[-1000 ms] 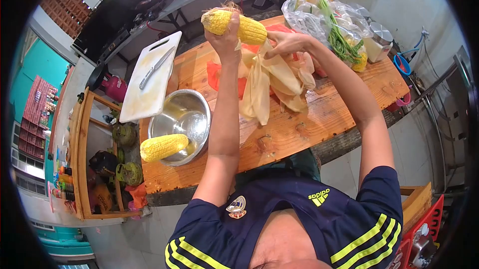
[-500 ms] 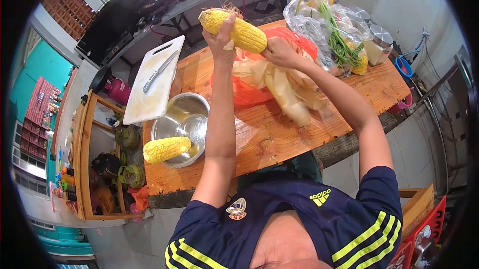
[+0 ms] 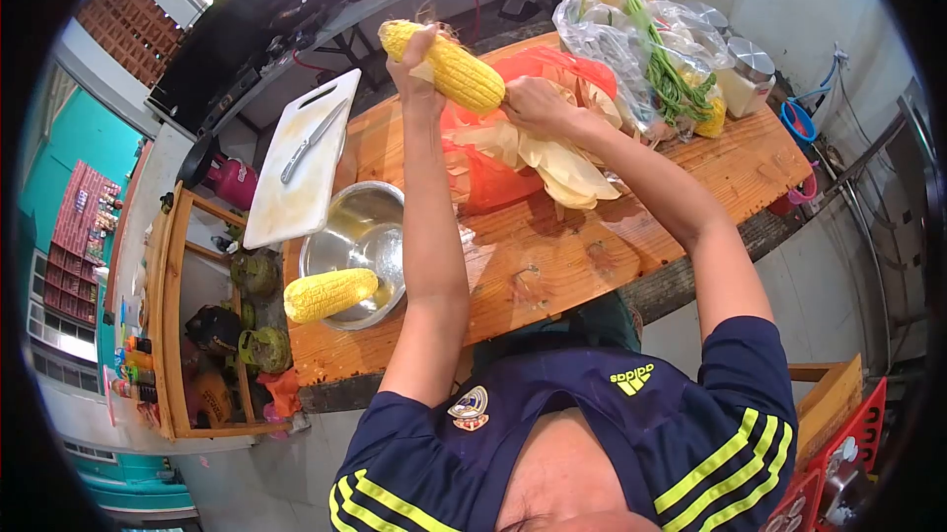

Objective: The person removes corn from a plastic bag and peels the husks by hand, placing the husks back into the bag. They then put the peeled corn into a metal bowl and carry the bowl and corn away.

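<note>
Above the back of the wooden table (image 3: 503,276), my left hand (image 3: 414,73) is wrapped round the tip half of a husked yellow corn cob (image 3: 462,76), which has some silk at its top. My right hand (image 3: 538,103) is closed at the cob's base end, on its stalk. Under my right forearm, pale husks (image 3: 567,172) lie on a red plastic bag (image 3: 493,177). A second husked cob (image 3: 330,294) rests across the rim of a steel bowl (image 3: 393,199) at the left.
A white cutting board (image 3: 271,202) bearing a knife (image 3: 308,145) lies left of the bowl. Clear plastic bags (image 3: 592,24), green stalks (image 3: 666,78) and a lidded jar (image 3: 747,83) stand at the back right. A wooden shelf frame (image 3: 166,335) is at the left.
Both hands and the held cob have moved slightly left and down. The husks below my right forearm have shifted and now lie bunched nearer the red bag.
</note>
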Demonstrator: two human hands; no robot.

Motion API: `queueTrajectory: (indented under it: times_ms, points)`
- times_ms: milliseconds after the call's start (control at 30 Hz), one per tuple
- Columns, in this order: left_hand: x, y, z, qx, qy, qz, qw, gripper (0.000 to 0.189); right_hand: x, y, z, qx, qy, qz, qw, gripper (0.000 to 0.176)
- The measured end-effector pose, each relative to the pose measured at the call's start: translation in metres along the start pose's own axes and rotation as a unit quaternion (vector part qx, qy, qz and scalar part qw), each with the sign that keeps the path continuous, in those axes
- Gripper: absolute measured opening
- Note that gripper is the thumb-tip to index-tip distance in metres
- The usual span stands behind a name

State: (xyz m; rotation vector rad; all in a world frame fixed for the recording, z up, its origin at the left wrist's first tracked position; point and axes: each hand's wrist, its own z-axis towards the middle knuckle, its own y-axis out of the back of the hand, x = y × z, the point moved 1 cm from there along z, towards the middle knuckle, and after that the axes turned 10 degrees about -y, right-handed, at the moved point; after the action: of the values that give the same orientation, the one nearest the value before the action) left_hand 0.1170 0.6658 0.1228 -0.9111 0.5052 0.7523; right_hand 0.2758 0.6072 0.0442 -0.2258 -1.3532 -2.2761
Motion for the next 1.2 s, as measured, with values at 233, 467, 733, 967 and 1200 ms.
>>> queueTrajectory:
  times_ms: [233,467,733,967,1200]
  points:
    - [0.013,0.042,0.031,0.020,0.144,-0.217,0.965,0.023,-0.014,0.021,-0.004,-0.042,0.032,0.087,0.995,0.015]
    - [0.026,0.039,0.010,-0.084,0.194,-0.297,0.931,0.030,-0.022,0.004,0.000,-0.078,-0.030,0.004,0.996,0.032]
    - [-0.018,0.033,-0.027,-0.127,0.132,-0.325,0.928,0.028,-0.014,-0.022,0.032,-0.272,-0.085,-0.029,0.958,0.033]
    - [-0.062,0.012,-0.109,-0.195,0.100,-0.252,0.942,0.021,-0.011,-0.019,0.031,-0.339,-0.044,-0.092,0.935,0.021]
    - [-0.061,0.013,-0.139,-0.229,0.093,-0.148,0.958,0.019,-0.010,-0.025,0.002,-0.099,0.046,-0.188,0.976,0.024]
